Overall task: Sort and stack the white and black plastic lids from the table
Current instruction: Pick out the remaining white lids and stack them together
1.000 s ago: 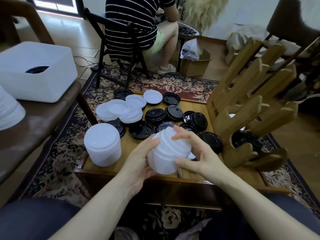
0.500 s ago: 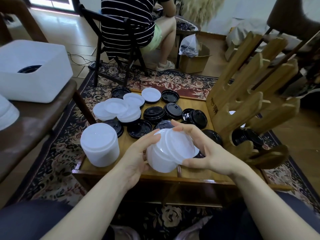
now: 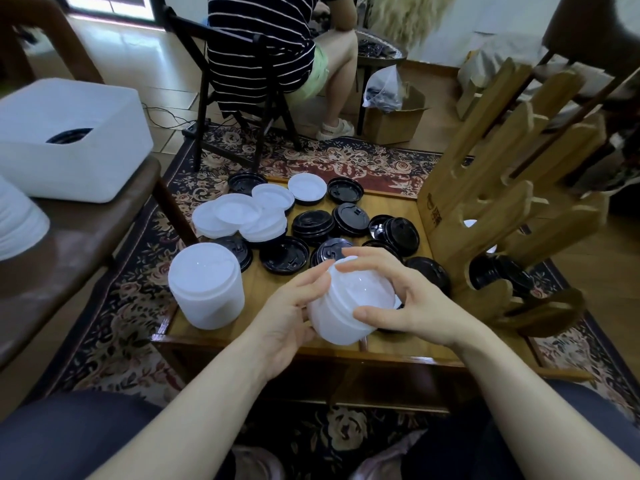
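Together, both hands, left (image 3: pixel 291 313) and right (image 3: pixel 412 299), fingers curled around one white lid stack (image 3: pixel 346 306).

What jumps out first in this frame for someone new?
Front and centre, both hands, left hand and right hand, hold a tilted stack of white lids above the wooden table's near edge. A taller white stack stands at its near-left corner, with loose black lids behind, and a wooden rack on the right.

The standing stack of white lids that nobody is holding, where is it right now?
In the head view, the free stack of white lids stands at the table's near left corner, left of the left hand, in front of loose black lids.
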The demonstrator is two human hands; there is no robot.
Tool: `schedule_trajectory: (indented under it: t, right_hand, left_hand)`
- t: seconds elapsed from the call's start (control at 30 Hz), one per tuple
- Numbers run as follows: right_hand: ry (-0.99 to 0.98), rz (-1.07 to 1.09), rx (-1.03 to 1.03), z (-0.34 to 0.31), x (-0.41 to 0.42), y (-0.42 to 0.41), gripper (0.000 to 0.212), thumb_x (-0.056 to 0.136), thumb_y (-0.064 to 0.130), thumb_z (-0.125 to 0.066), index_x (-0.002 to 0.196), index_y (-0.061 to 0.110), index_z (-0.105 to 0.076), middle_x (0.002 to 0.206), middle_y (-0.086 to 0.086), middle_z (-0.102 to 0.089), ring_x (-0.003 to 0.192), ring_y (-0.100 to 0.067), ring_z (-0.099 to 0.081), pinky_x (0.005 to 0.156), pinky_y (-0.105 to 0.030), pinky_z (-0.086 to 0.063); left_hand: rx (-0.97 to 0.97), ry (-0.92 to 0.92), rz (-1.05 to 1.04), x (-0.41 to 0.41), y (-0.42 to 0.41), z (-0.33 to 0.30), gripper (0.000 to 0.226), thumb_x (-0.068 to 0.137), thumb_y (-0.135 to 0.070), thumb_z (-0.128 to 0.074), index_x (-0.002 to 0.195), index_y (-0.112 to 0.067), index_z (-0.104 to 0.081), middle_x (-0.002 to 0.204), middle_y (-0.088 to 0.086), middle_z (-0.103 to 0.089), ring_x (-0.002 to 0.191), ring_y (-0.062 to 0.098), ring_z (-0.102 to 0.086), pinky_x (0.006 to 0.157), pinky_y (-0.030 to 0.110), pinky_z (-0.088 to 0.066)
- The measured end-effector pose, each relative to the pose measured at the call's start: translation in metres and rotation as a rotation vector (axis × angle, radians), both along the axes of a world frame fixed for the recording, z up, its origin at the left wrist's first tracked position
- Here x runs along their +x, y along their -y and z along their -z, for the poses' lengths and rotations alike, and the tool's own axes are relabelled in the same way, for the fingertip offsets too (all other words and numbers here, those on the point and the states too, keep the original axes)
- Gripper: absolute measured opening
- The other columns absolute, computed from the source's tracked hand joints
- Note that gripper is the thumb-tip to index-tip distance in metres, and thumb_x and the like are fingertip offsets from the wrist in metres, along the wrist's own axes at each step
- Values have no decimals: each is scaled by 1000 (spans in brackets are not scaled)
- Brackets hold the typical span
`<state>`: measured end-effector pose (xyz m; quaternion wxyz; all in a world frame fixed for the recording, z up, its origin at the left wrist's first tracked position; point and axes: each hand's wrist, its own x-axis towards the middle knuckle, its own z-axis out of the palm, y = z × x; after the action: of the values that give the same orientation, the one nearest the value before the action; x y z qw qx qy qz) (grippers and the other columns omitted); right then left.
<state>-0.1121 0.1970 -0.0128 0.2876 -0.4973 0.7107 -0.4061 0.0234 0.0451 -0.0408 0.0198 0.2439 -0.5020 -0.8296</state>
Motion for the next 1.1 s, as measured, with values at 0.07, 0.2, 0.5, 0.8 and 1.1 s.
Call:
schedule_trajectory:
  t: [0.07,0.2,0.5,0.8,1.1]
  right_hand:
    - [-58,-19,5,4,1,1,48,84,27,-75,129,37,-59,148,17,-38,143,-7,-31,116,-45,-30]
    - [-130,51,-61,14,9,7,55,82,33,-76,132,40,-55,147,15,-39,142,-8,-32,115,-36,-30]
    - [-34,171,-34,16,2,2,89,69,50,-82,145,39,-37,144,22,-41,135,-8,-41,108,-47,-43]
    - [-300,324,297,28,-48,-22,99,73,40,-84,152,31,-25,152,7,-32,143,-12,-23,117,-47,-29]
    - [-473,289,496,55,-35,3,92,80,54,-72,154,24,-26,154,3,-35,143,-20,-24,114,-41,-28]
  left_hand:
    - [-4,-12,5,0,0,0,46,81,-43,-65,126,-36,-67,122,-3,-72,115,23,-64,86,43,-58]
    - [-42,-41,-15,-1,-1,0,48,79,-39,-77,126,-33,-68,120,-2,-73,114,22,-67,98,50,-54]
    - [-149,-78,-119,-6,10,5,68,56,-54,-79,122,-41,-68,118,-7,-72,109,18,-69,92,52,-57]
    - [-174,30,-322,-5,25,17,81,45,-57,-74,123,-39,-66,128,-5,-65,118,19,-58,93,43,-53]
    - [-79,65,-327,-10,24,24,49,81,-34,-76,129,-36,-62,128,-6,-64,117,19,-57,71,32,-45]
